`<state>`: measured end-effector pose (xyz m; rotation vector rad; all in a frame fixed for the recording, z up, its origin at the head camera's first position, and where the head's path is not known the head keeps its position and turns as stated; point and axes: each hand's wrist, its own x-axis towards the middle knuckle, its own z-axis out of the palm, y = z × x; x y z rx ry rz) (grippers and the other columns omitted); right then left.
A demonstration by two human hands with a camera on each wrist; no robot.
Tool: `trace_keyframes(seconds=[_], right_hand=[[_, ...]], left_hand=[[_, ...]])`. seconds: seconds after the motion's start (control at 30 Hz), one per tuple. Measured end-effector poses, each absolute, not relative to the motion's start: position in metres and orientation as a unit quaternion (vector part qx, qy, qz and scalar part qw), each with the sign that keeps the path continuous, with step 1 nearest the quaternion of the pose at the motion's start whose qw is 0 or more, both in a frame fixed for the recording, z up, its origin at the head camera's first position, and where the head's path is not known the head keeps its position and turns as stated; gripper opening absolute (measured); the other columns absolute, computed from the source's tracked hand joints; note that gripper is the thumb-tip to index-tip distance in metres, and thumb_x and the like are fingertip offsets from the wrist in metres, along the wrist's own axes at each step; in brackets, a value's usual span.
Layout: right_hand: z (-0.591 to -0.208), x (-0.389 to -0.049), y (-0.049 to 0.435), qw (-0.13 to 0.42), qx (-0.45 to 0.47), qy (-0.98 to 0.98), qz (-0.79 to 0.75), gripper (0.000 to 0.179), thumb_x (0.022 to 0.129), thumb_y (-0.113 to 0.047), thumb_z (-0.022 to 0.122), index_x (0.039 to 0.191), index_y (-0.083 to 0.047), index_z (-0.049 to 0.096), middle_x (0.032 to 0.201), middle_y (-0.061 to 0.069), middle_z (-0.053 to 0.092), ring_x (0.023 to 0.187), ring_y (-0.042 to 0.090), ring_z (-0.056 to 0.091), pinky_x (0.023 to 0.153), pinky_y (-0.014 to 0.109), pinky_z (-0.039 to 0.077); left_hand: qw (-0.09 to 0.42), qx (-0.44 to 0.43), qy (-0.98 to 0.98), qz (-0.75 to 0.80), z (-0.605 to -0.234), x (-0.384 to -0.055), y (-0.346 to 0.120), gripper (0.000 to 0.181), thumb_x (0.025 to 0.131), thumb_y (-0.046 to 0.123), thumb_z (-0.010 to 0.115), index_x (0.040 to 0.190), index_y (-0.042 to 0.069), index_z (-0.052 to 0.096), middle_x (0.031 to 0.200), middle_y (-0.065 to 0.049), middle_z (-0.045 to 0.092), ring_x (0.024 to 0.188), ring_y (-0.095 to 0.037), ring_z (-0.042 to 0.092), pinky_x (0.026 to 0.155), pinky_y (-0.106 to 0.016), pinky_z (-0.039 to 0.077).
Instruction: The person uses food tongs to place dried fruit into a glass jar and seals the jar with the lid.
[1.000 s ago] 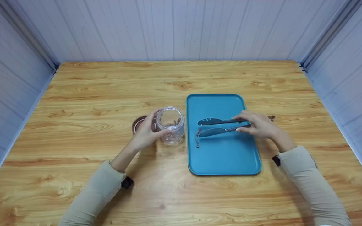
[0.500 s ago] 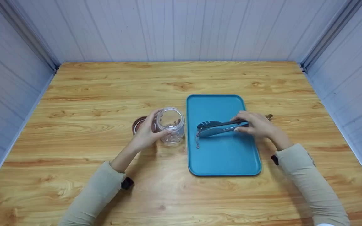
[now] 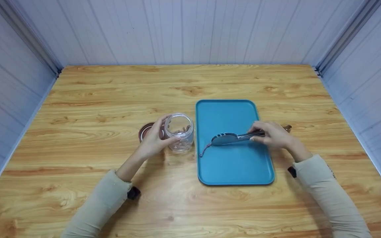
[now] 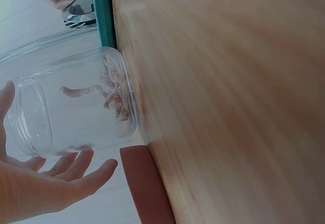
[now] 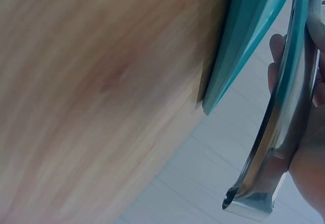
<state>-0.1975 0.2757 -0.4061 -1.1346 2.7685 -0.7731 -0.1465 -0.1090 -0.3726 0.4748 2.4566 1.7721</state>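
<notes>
My left hand (image 3: 152,140) holds a clear jar (image 3: 184,143) upright on the table, thumb on the near side and fingers round the far side. In the left wrist view, several pale reddish-brown stringy pieces (image 4: 116,89) lie at the bottom of the jar. With my right hand (image 3: 271,135) I grip metal serving tongs (image 3: 227,138) over the blue tray, their two arms squeezed together. At the tongs' tips is a thin reddish strip (image 3: 205,150), its free end pointing toward the tray's left rim. The right wrist view shows the tongs' bent end (image 5: 251,203) behind my palm.
The blue tray (image 3: 235,170) lies just right of the jar. A reddish-brown lid (image 3: 144,130) lies on the wooden table (image 3: 190,205), left of the jar and partly behind my left hand. Pale panels (image 3: 190,33) enclose the table at the back and sides.
The tongs have gone from spread to pressed together, and their tips have come down to the strip. The strip has turned to a slant, its free end further left. My left hand stays on the jar.
</notes>
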Motion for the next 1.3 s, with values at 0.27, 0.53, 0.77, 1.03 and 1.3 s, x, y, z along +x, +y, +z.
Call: trace_keyframes(seconds=[0.27,0.53,0.77,1.03,1.3], right_hand=[[-0.409,-0.194,0.279,0.012,-0.374,0.891,-0.257,0.013,0.079,-0.016,0.067,0.09,-0.014,0.062,0.087,-0.003,0.059,0.077,0.013,0.054,0.064,0.033,0.043],[-0.409,-0.191,0.284,0.026,-0.355,0.889,-0.288,0.012,0.08,-0.015,0.066,0.092,-0.013,0.062,0.09,-0.002,0.059,0.08,0.013,0.055,0.066,0.035,0.045],[-0.402,-0.19,0.289,0.038,-0.335,0.887,-0.317,0.011,0.081,-0.014,0.064,0.092,-0.011,0.063,0.088,-0.002,0.06,0.075,0.012,0.054,0.064,0.034,0.045],[-0.365,-0.172,0.278,0.012,-0.349,0.875,-0.335,0.013,0.078,0.003,0.063,0.091,0.002,0.061,0.084,0.009,0.059,0.069,0.019,0.053,0.058,0.028,0.043],[-0.364,-0.179,0.291,-0.016,-0.349,0.872,-0.342,0.015,0.077,0.003,0.065,0.09,-0.002,0.062,0.083,0.004,0.06,0.069,0.015,0.053,0.055,0.025,0.042]], left_hand=[[0.039,0.154,0.798,0.581,-0.373,-0.146,-0.109,0.07,0.075,0.004,0.07,0.131,-0.004,0.03,0.123,-0.023,0.041,0.111,-0.031,0.041,0.09,-0.04,0.035],[0.029,0.164,0.8,0.577,-0.374,-0.147,-0.11,0.071,0.074,0.005,0.071,0.131,-0.005,0.03,0.122,-0.023,0.042,0.11,-0.032,0.041,0.09,-0.041,0.035],[0.026,0.162,0.805,0.57,-0.373,-0.147,-0.109,0.07,0.073,0.005,0.071,0.13,-0.005,0.031,0.122,-0.023,0.043,0.11,-0.033,0.041,0.091,-0.042,0.033],[0.026,0.16,0.809,0.565,-0.371,-0.146,-0.109,0.07,0.073,0.006,0.071,0.13,-0.005,0.031,0.123,-0.023,0.043,0.11,-0.032,0.04,0.092,-0.042,0.033],[0.027,0.162,0.805,0.57,-0.372,-0.146,-0.109,0.07,0.073,0.005,0.071,0.13,-0.005,0.031,0.124,-0.023,0.042,0.11,-0.032,0.041,0.091,-0.042,0.034]])
